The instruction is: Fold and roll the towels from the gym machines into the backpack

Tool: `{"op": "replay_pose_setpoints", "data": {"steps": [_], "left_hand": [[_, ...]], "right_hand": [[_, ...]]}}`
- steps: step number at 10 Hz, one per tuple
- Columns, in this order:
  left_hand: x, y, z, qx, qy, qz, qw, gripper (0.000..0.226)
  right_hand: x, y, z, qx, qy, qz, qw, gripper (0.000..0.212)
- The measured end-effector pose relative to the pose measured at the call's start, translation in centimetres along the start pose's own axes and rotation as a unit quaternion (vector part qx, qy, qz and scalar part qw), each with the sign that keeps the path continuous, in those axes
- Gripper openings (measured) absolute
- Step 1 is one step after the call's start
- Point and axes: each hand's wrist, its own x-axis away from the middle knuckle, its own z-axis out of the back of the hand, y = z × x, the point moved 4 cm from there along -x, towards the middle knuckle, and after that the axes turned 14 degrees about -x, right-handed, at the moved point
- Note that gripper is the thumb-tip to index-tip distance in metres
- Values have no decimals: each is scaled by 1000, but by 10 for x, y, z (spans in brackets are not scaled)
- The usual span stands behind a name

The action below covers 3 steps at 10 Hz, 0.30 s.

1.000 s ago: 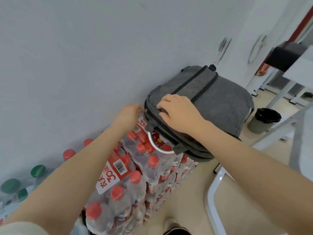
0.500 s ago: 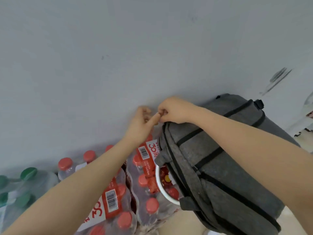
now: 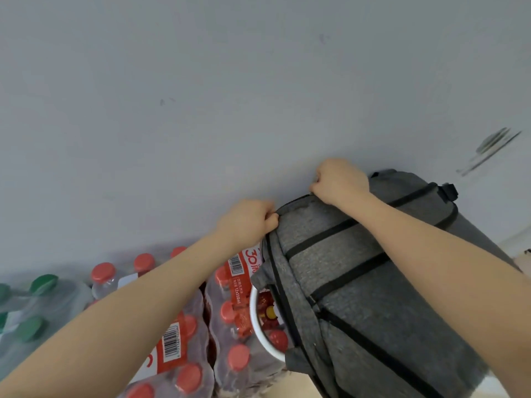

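Our right hand [image 3: 340, 180] has slid away from our left hand [image 3: 248, 222] along the backpack [image 3: 373, 282] rim at 1 o'clock, both pinching it atop the bottle packs [image 3: 238, 326]; likely unzipping.

I read "30" in white on the red label [image 3: 249, 261] of the shrink-wrapped water bottle pack [image 3: 232, 326], and "12x550ml" in small print below its barcode [image 3: 236, 264]. Other label print is too blurred.
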Motion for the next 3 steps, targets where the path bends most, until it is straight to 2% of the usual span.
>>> {"op": "replay_pose_setpoints", "data": {"steps": [1, 3], "left_hand": [[-9, 4, 13, -72, 49, 8, 996, 27], [-12, 3, 16, -151, 77, 27, 985, 31]], "right_hand": [[3, 19, 5, -16, 32, -51, 998, 17], [31, 9, 18, -52, 58, 6, 997, 35]]}}
